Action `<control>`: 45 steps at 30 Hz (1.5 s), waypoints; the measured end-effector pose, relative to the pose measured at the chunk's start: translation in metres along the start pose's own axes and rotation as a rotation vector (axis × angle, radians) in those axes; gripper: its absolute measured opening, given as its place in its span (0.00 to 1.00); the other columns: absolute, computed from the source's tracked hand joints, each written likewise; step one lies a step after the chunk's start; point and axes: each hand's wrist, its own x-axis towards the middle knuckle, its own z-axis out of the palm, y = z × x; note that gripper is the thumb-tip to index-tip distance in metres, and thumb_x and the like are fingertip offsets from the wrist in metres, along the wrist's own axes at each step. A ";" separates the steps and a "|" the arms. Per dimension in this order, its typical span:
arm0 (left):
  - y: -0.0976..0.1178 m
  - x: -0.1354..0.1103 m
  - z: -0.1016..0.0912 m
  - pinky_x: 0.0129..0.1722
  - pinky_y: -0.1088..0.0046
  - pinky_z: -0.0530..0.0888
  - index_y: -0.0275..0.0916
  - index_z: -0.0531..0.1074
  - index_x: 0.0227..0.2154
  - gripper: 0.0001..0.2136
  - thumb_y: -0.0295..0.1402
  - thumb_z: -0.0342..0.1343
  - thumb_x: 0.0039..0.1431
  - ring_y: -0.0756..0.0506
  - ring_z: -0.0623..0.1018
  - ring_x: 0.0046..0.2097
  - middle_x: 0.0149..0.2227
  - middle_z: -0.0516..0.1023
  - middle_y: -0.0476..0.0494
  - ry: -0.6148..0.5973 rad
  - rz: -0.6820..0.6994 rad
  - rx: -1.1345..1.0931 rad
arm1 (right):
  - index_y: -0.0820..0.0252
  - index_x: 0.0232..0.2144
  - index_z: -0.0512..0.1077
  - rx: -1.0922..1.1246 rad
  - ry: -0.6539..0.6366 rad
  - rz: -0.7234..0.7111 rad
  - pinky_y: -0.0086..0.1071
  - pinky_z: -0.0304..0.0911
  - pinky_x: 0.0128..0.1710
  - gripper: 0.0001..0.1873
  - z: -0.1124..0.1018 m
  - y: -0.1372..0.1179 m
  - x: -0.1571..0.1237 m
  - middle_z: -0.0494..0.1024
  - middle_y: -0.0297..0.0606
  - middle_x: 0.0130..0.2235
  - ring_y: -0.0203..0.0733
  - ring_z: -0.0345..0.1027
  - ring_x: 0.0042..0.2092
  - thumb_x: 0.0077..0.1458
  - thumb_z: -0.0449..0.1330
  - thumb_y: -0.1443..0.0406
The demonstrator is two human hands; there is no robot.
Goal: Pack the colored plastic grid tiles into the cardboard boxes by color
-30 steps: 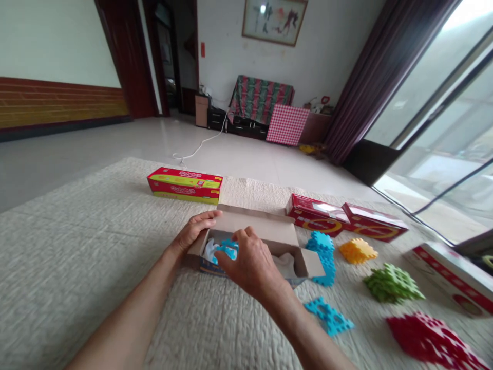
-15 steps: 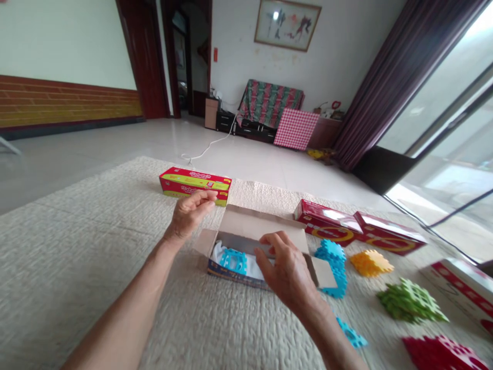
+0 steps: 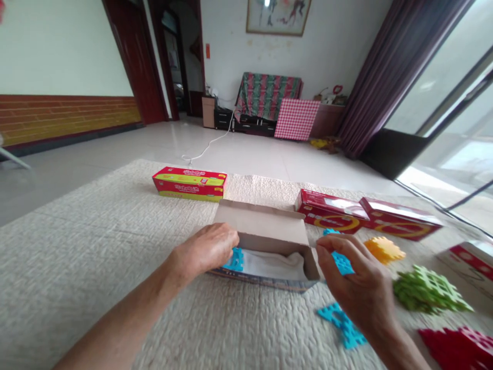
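An open cardboard box sits on the mat in front of me, its long lid flap raised at the back. Inside lie a white cloth and a blue interlocking foam-like piece at the left end. My left hand is closed over the box's left end, beside the blue piece; its fingertips and the left side flap are hidden. At the right end, my right hand pinches the side flap between thumb and forefinger. Several blue pieces lie beneath and beside that hand.
A red and yellow-green box stands behind on the left. Two dark red boxes stand behind on the right. Orange, green and crimson pieces are stacked at right, near a red-and-white box.
My left hand has come down onto the box's left end. My right hand has left the inside of the box and moved right to its side flap, uncovering the cloth.
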 end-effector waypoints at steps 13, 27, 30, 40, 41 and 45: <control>0.001 -0.001 0.014 0.31 0.63 0.65 0.39 0.74 0.21 0.10 0.23 0.51 0.52 0.37 0.77 0.31 0.25 0.75 0.36 -0.055 -0.111 0.206 | 0.56 0.39 0.71 0.277 -0.531 -0.093 0.35 0.63 0.39 0.07 0.022 -0.035 -0.010 0.76 0.37 0.38 0.41 0.69 0.39 0.57 0.56 0.68; 0.002 0.007 0.014 0.32 0.67 0.69 0.36 0.77 0.26 0.10 0.21 0.50 0.51 0.39 0.79 0.34 0.28 0.79 0.35 -0.221 -0.109 0.398 | 0.59 0.30 0.68 0.173 -0.664 -0.205 0.34 0.52 0.38 0.10 0.034 -0.038 -0.023 0.72 0.34 0.32 0.38 0.63 0.34 0.63 0.51 0.68; -0.001 0.008 0.017 0.32 0.67 0.69 0.36 0.77 0.27 0.10 0.23 0.50 0.52 0.40 0.79 0.34 0.28 0.79 0.36 -0.252 -0.100 0.420 | 0.59 0.31 0.68 0.178 -0.663 -0.203 0.34 0.51 0.38 0.10 0.035 -0.038 -0.023 0.72 0.34 0.32 0.38 0.62 0.35 0.63 0.50 0.68; 0.001 0.004 0.015 0.31 0.67 0.69 0.36 0.76 0.28 0.11 0.20 0.49 0.53 0.39 0.79 0.34 0.29 0.79 0.35 -0.222 -0.088 0.402 | 0.59 0.30 0.68 0.171 -0.660 -0.198 0.33 0.50 0.38 0.09 0.033 -0.036 -0.025 0.71 0.33 0.32 0.37 0.61 0.34 0.63 0.51 0.69; 0.004 0.004 0.012 0.31 0.68 0.68 0.36 0.76 0.27 0.11 0.20 0.49 0.53 0.40 0.79 0.33 0.29 0.79 0.35 -0.227 -0.092 0.408 | 0.59 0.30 0.68 0.173 -0.660 -0.197 0.33 0.50 0.38 0.10 0.033 -0.036 -0.025 0.71 0.33 0.32 0.37 0.61 0.34 0.63 0.51 0.68; 0.016 0.001 -0.002 0.27 0.69 0.67 0.36 0.76 0.26 0.11 0.25 0.48 0.57 0.42 0.77 0.29 0.26 0.78 0.38 -0.225 -0.084 0.420 | 0.59 0.29 0.67 0.174 -0.673 -0.188 0.33 0.50 0.39 0.10 0.033 -0.037 -0.025 0.71 0.33 0.31 0.37 0.61 0.34 0.63 0.50 0.68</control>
